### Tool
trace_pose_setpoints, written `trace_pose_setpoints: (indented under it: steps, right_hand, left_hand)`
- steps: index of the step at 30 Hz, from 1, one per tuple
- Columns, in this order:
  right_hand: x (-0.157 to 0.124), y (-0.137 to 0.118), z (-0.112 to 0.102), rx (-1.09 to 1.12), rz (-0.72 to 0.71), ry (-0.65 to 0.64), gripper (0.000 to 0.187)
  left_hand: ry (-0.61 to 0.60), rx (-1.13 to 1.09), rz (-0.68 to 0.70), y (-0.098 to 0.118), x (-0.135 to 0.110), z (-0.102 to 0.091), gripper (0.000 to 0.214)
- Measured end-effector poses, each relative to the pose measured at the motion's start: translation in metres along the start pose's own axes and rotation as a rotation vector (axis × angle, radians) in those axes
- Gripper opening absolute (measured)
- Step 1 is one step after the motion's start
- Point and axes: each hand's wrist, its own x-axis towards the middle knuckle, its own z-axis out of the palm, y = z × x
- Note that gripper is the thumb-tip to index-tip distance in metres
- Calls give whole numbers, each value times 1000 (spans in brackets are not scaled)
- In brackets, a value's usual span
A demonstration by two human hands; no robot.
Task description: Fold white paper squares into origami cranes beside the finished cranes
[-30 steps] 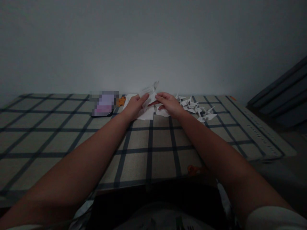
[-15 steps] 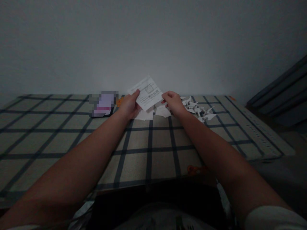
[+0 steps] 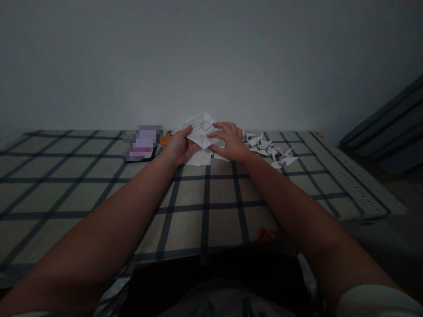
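Observation:
A sheet of printed paper (image 3: 199, 127) is held tilted above the table, one corner pointing up. My left hand (image 3: 180, 145) is closed on its left side, thumb on top and the other fingers underneath. At the right edge, my right hand (image 3: 229, 141) has its bent fingers over the sheet and grips it there; the thumb's exact contact is hard to see. Under the hands lie other white paper pieces (image 3: 200, 158), partly hidden. To the right of my right hand sits a pile of folded white paper cranes (image 3: 279, 155).
A checked cloth (image 3: 194, 222) covers the table, which meets a plain wall (image 3: 211, 57) at the back. A blurred phone (image 3: 142, 145) lies left of my hands, with an orange pattern (image 3: 165, 140) beside it. A dark curtain (image 3: 396, 123) hangs at the right.
My right hand has shifted left from the sheet's right corner, its fingers now spread over the paper. The sheet has dropped slightly and tilted flatter. My left hand keeps its hold.

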Motion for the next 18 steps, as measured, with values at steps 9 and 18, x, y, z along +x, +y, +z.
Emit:
trace_pose_setpoints:
  steps: [9, 18]
  right_hand:
    - [3, 6, 4, 82, 90, 180, 35]
    - [9, 13, 9, 315, 95, 283, 27]
  left_hand:
    - [-114, 96, 0, 1, -7, 2, 48]
    - [-106, 343, 84, -12, -10, 2, 40]
